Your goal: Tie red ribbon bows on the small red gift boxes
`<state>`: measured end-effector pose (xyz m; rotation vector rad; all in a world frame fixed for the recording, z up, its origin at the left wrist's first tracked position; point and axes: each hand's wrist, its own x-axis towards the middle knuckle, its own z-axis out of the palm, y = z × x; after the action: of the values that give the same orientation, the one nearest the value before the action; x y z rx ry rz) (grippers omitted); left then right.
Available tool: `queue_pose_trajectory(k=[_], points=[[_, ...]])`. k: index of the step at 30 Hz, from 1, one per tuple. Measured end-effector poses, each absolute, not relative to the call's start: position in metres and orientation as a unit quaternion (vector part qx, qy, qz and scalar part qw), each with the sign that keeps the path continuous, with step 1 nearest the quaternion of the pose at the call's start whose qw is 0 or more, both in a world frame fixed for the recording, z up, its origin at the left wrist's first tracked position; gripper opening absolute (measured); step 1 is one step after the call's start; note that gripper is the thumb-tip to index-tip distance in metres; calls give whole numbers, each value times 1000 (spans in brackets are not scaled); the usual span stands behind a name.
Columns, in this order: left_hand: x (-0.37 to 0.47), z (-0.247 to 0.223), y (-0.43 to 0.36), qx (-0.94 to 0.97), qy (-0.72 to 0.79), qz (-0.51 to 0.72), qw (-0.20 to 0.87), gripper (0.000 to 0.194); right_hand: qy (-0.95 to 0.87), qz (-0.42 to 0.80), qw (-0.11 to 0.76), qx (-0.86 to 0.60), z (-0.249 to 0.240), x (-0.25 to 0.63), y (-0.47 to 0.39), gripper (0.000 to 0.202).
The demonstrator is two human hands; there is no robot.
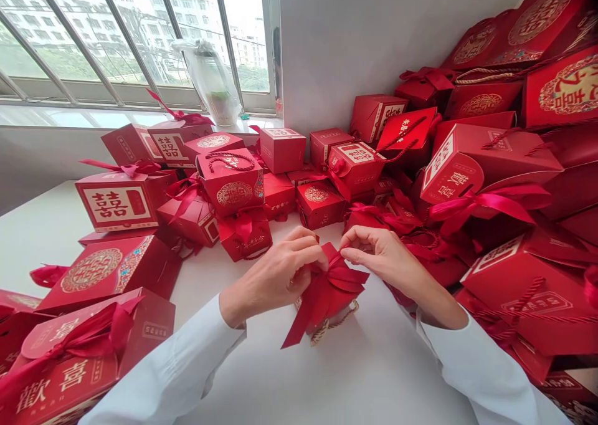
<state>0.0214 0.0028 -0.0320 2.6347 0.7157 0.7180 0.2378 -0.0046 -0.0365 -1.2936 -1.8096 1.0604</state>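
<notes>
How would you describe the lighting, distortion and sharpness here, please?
Head view: the window is bright, its sky washed to white; head view: the lower-left box appears stretched; head view: the left hand and right hand look fairly sharp, while lettering on some far boxes is too small to read.

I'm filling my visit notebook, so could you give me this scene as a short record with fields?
Left hand: fingers pinched at a red ribbon bow
Right hand: thumb and finger pinched at the bow's other side
Under the bow: small red box with pale rope
Surface: white table
Around: many other red boxes, piled
Windowsill: plastic-wrapped jug
</notes>
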Motion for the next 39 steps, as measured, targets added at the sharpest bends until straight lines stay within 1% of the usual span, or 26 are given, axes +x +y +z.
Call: queue_pose_trajectory(k=[5,7,10,12,14,17,21,26,29,32,36,39], points=[[15,-28,3,908,310,229,167,51,-684,423,333,-492,-40,241,-1,19],[12,-22,0,902,329,212,184,50,-680,436,335,-485,-41,241,-1,22],[10,-12,-6,893,345,194,213,43,-677,465,322,-470,-40,242,-1,25],[12,-7,-10,884,364,188,227,31,-678,485,307,-459,-40,242,0,27],[15,-8,-12,870,392,189,231,16,-683,491,304,-448,-41,243,1,24],[17,-13,-11,857,415,198,234,16,-687,483,315,-443,-43,243,3,14],[16,-19,-6,841,420,218,262,8,-668,486,339,-450,-48,241,5,22],[15,-21,-2,804,435,249,320,9,-664,453,359,-474,-58,232,7,34],[16,-22,-1,773,445,264,367,11,-669,417,361,-499,-63,228,8,35],[14,-22,-1,757,449,268,392,12,-673,400,353,-512,-66,226,10,38],[11,-18,-2,747,446,270,413,16,-677,394,339,-521,-69,229,14,40],[9,-16,-1,733,456,274,423,21,-660,411,362,-514,-71,233,18,37]])
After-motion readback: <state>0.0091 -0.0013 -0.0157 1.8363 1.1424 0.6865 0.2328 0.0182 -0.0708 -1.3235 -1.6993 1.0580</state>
